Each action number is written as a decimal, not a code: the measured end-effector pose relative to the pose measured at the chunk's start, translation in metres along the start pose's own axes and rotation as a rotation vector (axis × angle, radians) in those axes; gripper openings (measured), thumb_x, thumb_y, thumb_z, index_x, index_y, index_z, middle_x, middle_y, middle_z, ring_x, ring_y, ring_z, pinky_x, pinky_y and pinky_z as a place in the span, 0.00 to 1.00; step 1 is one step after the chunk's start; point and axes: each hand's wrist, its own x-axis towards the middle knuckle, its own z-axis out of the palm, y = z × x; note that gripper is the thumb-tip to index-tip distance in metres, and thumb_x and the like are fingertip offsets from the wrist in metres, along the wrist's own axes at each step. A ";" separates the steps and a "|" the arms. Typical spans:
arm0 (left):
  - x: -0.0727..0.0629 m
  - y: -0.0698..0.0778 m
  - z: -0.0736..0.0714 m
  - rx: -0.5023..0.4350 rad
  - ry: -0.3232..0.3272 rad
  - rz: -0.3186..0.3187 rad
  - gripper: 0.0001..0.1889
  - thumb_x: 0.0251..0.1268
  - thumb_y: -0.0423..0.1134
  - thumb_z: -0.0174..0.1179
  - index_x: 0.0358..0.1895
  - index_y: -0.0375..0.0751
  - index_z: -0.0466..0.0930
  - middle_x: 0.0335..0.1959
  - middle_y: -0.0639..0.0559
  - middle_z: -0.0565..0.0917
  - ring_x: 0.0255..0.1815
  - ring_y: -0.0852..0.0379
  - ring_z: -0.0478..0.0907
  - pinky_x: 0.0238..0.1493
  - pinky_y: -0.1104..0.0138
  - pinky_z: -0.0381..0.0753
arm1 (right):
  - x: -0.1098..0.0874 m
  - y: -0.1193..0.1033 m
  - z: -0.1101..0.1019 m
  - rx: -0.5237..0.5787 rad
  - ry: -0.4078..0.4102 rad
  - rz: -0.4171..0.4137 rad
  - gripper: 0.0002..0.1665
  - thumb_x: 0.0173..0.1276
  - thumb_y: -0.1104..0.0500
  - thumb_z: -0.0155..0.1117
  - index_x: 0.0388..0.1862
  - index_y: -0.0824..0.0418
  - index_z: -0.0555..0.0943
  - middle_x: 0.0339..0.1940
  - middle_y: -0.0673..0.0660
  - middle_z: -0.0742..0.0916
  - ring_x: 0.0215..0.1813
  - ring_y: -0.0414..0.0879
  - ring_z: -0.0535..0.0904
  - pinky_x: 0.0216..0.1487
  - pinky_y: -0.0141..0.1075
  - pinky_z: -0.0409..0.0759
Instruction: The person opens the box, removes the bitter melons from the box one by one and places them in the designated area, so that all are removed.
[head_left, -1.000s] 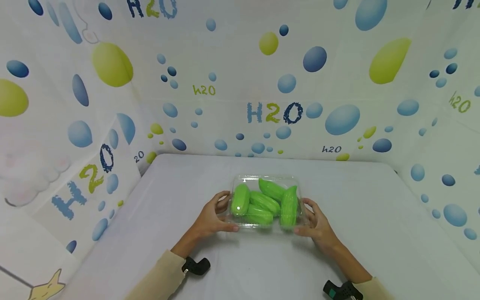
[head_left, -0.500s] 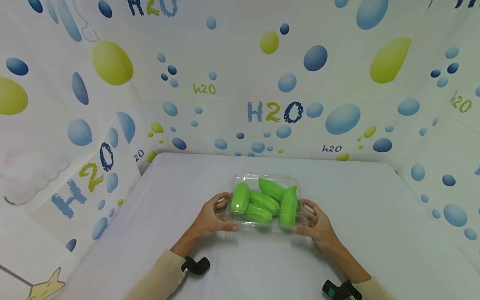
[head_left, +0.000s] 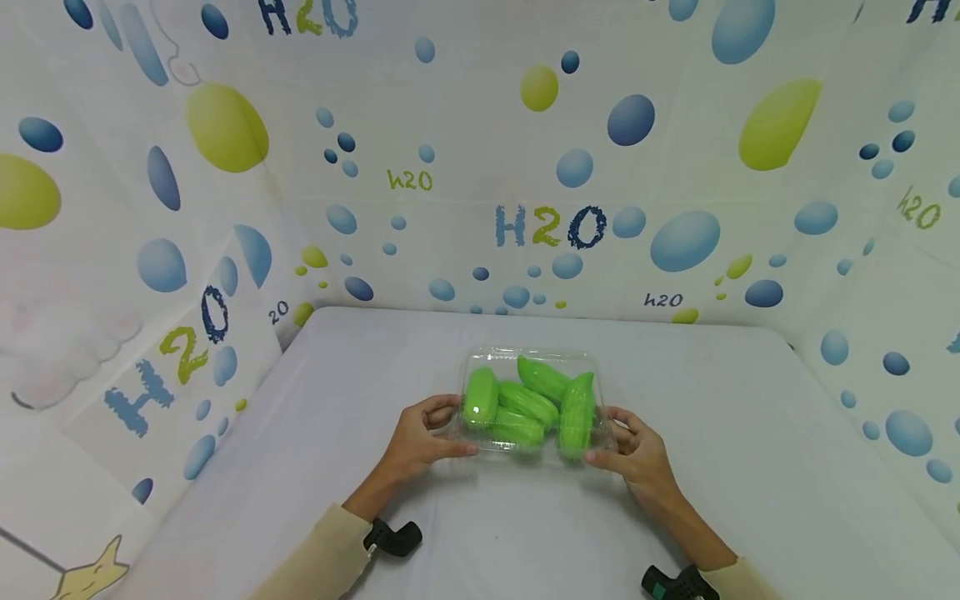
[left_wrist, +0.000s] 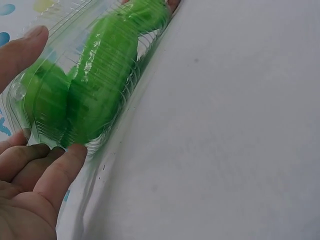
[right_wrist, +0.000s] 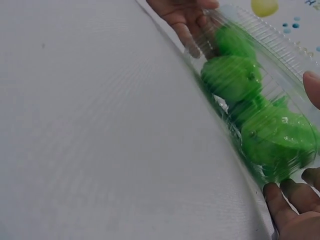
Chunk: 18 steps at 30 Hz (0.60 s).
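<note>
A clear plastic clamshell box [head_left: 495,357] with ribbed walls sits over the middle of the white table. Inside it lie several bright green, smooth, elongated gourd-like pieces [head_left: 576,417], some with pointed tips. My left hand [head_left: 420,437] holds the box's left end, thumb along the near corner and fingers bent against the end wall. At the opposite end my right hand [head_left: 643,454] grips it the same way. In the left wrist view, fingertips [left_wrist: 75,152] press the box's lower edge; in the right wrist view, fingertips [right_wrist: 274,192] meet the lower edge below the green pieces.
A white cloth covers the table [head_left: 360,350]. Behind it and along both sides hangs a white curtain [head_left: 465,108] printed with blue and green drops and H2O lettering. A black wrist camera [head_left: 393,540] is strapped over the left sleeve, another black device [head_left: 678,583] on the right.
Both hands have shifted very slightly toward the near side at the box's ends, still holding it. The box and the green pieces stay almost where they were.
</note>
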 end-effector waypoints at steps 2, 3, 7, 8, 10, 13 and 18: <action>-0.001 0.000 0.001 0.004 0.024 0.007 0.40 0.40 0.34 0.84 0.62 0.34 0.78 0.58 0.40 0.85 0.63 0.42 0.80 0.60 0.59 0.83 | -0.001 0.000 0.001 -0.016 0.024 -0.001 0.42 0.55 0.74 0.75 0.67 0.76 0.67 0.56 0.63 0.87 0.42 0.42 0.85 0.37 0.31 0.86; -0.001 0.000 0.001 0.015 0.038 0.009 0.38 0.39 0.35 0.84 0.61 0.34 0.79 0.56 0.41 0.86 0.62 0.43 0.80 0.60 0.59 0.83 | -0.001 0.000 0.001 -0.025 0.037 -0.002 0.41 0.55 0.74 0.75 0.66 0.76 0.68 0.55 0.62 0.88 0.41 0.42 0.85 0.36 0.30 0.85; -0.004 0.000 0.004 0.018 0.067 0.022 0.34 0.39 0.33 0.84 0.56 0.34 0.82 0.52 0.42 0.87 0.60 0.45 0.82 0.61 0.59 0.82 | -0.002 0.002 0.002 -0.060 0.087 -0.010 0.38 0.53 0.73 0.77 0.63 0.76 0.72 0.53 0.60 0.89 0.41 0.42 0.85 0.35 0.29 0.84; -0.004 0.001 0.004 0.014 0.069 0.025 0.33 0.39 0.32 0.84 0.55 0.33 0.82 0.52 0.41 0.88 0.60 0.45 0.82 0.61 0.60 0.82 | -0.002 0.002 0.002 -0.062 0.095 -0.013 0.38 0.53 0.73 0.77 0.62 0.77 0.72 0.52 0.60 0.89 0.41 0.43 0.86 0.36 0.29 0.85; -0.005 0.002 0.005 0.004 0.073 0.029 0.32 0.40 0.31 0.83 0.54 0.31 0.82 0.51 0.40 0.88 0.59 0.44 0.83 0.58 0.63 0.83 | -0.002 0.002 0.003 -0.062 0.113 -0.018 0.37 0.52 0.73 0.78 0.60 0.77 0.73 0.51 0.61 0.89 0.42 0.43 0.86 0.37 0.29 0.85; -0.007 0.003 0.007 0.005 0.079 0.033 0.29 0.41 0.31 0.83 0.52 0.30 0.83 0.48 0.38 0.88 0.55 0.45 0.84 0.53 0.70 0.83 | -0.003 0.001 0.004 -0.049 0.136 -0.029 0.35 0.51 0.75 0.78 0.58 0.79 0.74 0.48 0.64 0.89 0.41 0.45 0.87 0.38 0.29 0.86; -0.007 0.004 0.008 0.025 0.094 0.026 0.27 0.40 0.32 0.83 0.48 0.30 0.84 0.45 0.39 0.88 0.50 0.49 0.83 0.48 0.73 0.81 | -0.003 0.000 0.004 -0.022 0.143 -0.048 0.33 0.50 0.76 0.77 0.55 0.81 0.74 0.43 0.62 0.90 0.39 0.42 0.87 0.37 0.29 0.86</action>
